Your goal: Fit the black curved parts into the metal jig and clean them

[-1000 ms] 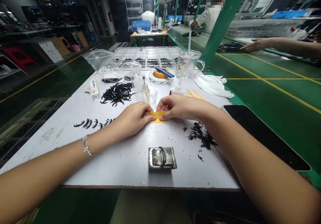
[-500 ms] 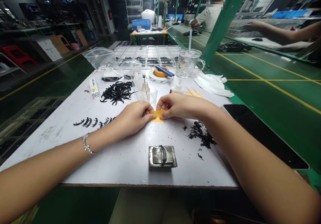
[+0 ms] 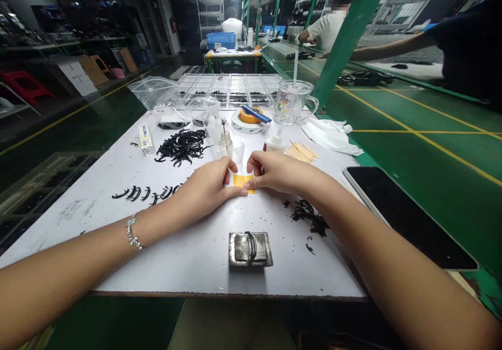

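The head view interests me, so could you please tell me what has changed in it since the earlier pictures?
The left hand has opened its pinch on the yellow piece, its thumb moving right to beside the other thumb. The right hand keeps its thumb there, forefinger wider apart. A co-worker's dark sleeve has come into view at upper right. The metal block still bears its black part.

Yellow piece (image 3: 238, 180) — plain, black curved parts (image 3: 182, 146), white tabletop (image 3: 188, 256)

Left hand (image 3: 207, 183) and right hand (image 3: 275, 172) have brought thumbs closer over the yellow strip (image 3: 239, 181).
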`<state>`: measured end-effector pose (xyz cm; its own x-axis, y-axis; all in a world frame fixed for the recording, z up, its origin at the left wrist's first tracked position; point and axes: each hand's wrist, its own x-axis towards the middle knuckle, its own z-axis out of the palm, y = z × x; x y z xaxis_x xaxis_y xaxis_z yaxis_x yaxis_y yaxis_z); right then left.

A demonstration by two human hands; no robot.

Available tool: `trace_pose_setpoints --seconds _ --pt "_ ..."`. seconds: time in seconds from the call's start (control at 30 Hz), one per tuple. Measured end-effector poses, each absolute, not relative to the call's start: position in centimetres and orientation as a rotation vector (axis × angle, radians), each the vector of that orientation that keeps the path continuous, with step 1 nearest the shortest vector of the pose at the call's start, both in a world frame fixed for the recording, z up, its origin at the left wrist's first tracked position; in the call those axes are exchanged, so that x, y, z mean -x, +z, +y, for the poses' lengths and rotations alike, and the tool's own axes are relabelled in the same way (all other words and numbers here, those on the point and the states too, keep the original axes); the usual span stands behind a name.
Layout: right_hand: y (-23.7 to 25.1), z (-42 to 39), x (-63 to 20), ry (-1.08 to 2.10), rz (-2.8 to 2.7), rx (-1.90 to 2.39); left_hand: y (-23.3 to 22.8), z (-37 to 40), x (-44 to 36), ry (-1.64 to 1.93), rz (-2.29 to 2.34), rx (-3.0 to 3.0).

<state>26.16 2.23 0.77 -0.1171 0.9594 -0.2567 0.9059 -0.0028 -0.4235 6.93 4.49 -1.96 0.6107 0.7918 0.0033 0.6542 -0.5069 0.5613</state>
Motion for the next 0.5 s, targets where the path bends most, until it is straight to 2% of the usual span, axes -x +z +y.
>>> trace_pose_setpoints --seconds 0.23,0.5 --pt "0.5 2.2 -25.7 0.693 -2.128 2.035 -1.8 4.0 -5.2 0.352 0.676 -2.856" --pt "-0.3 2.9 -25.8 0.628 -2.083 2.050 -1.5 5.8 -4.1 0.118 0.649 -2.989"
